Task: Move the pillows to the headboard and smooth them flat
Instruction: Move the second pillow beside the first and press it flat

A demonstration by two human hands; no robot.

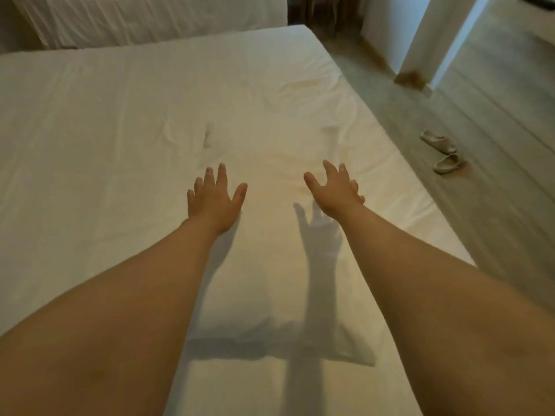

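**Hands spread over a soft white pillow**

The bed (90,130) wears a smooth white sheet. On its right side lies a plump, creased pillow (270,280). The left hand (211,198) rests flat on it, fingers wide; the right hand (336,187) hovers above, fingers splayed. Rubbery slippers (443,153) lie right of the bed.

The pillow (270,235) is plain white, as is the sheet (90,130) under it, both tinted warm cream. Right of the bed, the floor (495,205) is pale grey-brown wood grain, with two beige slippers (441,151) on it.
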